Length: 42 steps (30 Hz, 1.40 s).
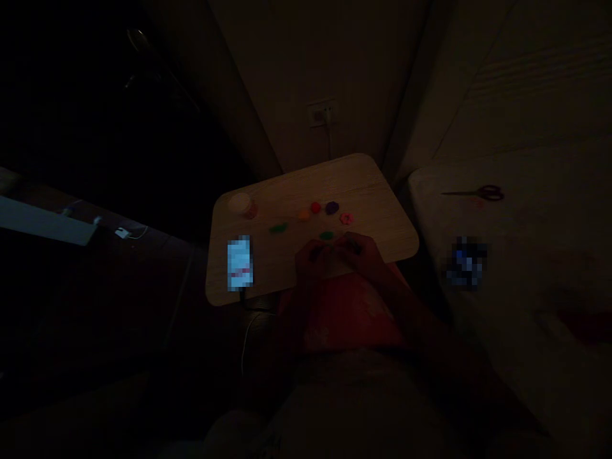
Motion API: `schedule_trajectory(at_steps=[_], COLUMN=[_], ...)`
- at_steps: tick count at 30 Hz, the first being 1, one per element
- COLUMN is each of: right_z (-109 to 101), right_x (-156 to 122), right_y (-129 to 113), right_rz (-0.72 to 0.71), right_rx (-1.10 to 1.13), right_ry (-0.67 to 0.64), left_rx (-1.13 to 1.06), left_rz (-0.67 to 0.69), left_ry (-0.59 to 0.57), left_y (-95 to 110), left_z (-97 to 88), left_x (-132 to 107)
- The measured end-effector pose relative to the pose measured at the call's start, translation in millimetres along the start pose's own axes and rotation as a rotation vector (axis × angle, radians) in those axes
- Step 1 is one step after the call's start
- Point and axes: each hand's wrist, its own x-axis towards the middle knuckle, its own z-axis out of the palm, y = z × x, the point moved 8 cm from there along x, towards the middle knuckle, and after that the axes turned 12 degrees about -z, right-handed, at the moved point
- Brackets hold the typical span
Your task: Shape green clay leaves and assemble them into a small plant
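In dim light, my left hand (pixel 310 260) and my right hand (pixel 362 253) meet over the near edge of a small wooden table (pixel 268 268). Both have curled fingers, tips close together; whatever is between them is too dark and small to make out. Just beyond the fingertips lies a green soft-looking lump (pixel 326 236). Farther back are a red ball (pixel 315 208), an orange lump (pixel 304 216), a dark purple lump (pixel 331 208) and a pink flower-shaped piece (pixel 347 218). Another green piece (pixel 278 227), longer, lies to the left.
A lit phone (pixel 240 263) with a cable is at the table's left side. Behind it stands a small tub (pixel 248 208) beside a pale round lid (pixel 238 203). Scissors (pixel 478 192) lie on a pale surface at right. A wall socket (pixel 322 113) holds a plug.
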Motion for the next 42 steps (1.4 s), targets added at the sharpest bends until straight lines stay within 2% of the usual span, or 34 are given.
schedule_trajectory(at_steps=[4, 10, 18, 22, 28, 35, 42], right_z=[0.4, -2.6, -1.9, -1.0, -5.5, -5.8, -1.8], right_x=[-0.5, -2.3, -0.8, 0.1, -0.6, -0.1, -0.8], right_y=[3.7, 13.7, 12.6, 9.4, 11.8, 12.0, 9.0], right_rz=[0.027, 0.104, 0.108, 0.1, 0.124, 0.112, 0.104], right_rx=[0.022, 0.113, 0.12, 0.125, 0.157, 0.137, 0.137], right_ry=[0.028, 0.128, 0.105, 0.074, 0.13, 0.13, 0.068], left_rx=[-0.018, -0.17, -0.124, -0.127, -0.228, -0.056, -0.036], left_rz=[-0.004, -0.002, -0.038, -0.007, 0.038, 0.016, 0.059], left_ry=[-0.02, -0.057, -0.048, -0.082, -0.053, -0.041, -0.052], left_y=[-1.6, -3.1, -7.6, -5.0, -2.2, 6.8, 9.5], left_z=[0.9, 3.5, 3.6, 5.2, 0.3, 3.9, 4.3], left_x=[1.2, 1.9, 1.2, 0.9, 1.2, -2.6, -3.4])
